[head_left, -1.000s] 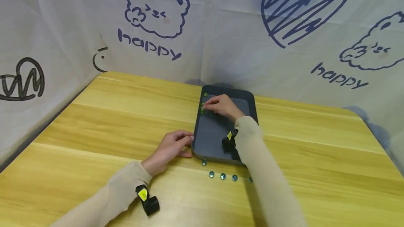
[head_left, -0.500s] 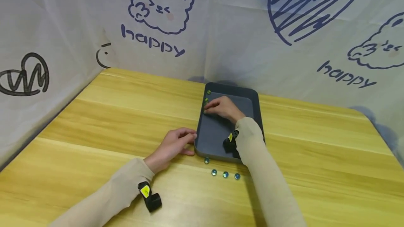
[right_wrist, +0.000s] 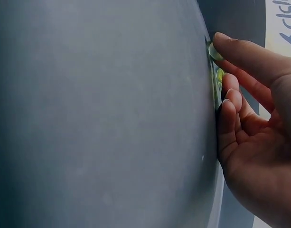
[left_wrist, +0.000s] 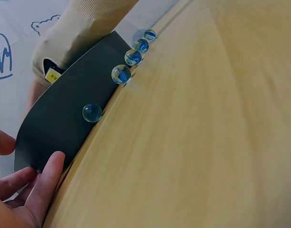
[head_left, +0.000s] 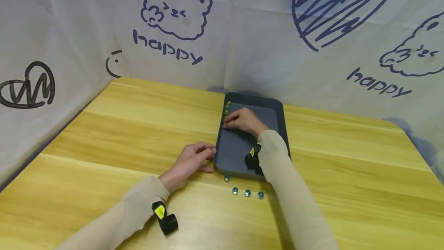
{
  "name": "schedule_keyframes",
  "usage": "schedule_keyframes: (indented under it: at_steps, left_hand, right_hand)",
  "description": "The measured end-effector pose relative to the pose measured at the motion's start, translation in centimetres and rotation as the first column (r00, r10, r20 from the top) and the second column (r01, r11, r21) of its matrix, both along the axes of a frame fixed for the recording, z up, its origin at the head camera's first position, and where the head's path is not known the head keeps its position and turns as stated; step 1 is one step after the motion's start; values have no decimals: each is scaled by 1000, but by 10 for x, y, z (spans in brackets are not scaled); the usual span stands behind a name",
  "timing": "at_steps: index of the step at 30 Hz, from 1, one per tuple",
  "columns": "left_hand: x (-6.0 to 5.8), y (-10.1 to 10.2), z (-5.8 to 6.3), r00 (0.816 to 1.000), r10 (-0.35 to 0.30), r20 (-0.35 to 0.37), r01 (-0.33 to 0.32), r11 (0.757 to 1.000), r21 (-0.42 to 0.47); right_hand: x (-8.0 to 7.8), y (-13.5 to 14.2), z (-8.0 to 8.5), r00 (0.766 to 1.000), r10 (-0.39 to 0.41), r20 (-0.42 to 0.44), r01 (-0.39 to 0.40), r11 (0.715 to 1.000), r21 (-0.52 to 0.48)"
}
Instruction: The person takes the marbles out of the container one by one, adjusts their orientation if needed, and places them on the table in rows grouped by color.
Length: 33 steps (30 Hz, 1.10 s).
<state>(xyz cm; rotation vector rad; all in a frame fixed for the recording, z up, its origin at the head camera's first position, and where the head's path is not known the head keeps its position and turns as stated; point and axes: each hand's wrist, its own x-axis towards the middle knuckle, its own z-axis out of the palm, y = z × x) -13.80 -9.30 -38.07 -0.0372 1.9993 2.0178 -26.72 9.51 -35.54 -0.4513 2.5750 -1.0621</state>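
Observation:
A dark grey tray [head_left: 230,155] lies on the wooden table. My right hand [head_left: 245,122] reaches inside, along the tray's left wall. Its thumb and index finger pinch a clear green marble [right_wrist: 215,51], seen in the right wrist view. Behind the fingers sits another green marble [right_wrist: 220,75]. More green marbles [head_left: 227,107] stand in a row against the same wall, toward the far corner; the fingers hide part of the row. At the near left corner, my left hand [head_left: 191,162] touches the tray's outer wall with relaxed fingers [left_wrist: 49,178].
Several blue-swirled marbles [left_wrist: 121,74] lie on the table before the tray's near wall. One blue marble [head_left: 227,178] is close to the near left corner. White cloth [head_left: 256,61] with drawings hangs behind the table [head_left: 138,126].
The right hand has moved slightly toward me along the left wall. Green marbles now sit closer together near the far corner. The left hand stays at the tray's corner.

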Motion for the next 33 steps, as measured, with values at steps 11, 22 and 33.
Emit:
schedule_keyframes:
  at_steps: [11, 22, 33]
  left_hand:
    - [1, -1, -2, 1000, 13, -10, -13, 1000, 8]
    - [0, -1, -2, 1000, 11, -19, -11, 1000, 10]
    - [3, -2, -1, 1000, 11, -17, -10, 1000, 20]
  right_hand:
    - [-4, 12, 18, 1000, -6, 26, 7, 999, -49]
    - [9, 37, 52, 997, -53, -47, 48, 994, -102]
    - [56, 35, 48, 980, -193, -48, 146, 863, -483]
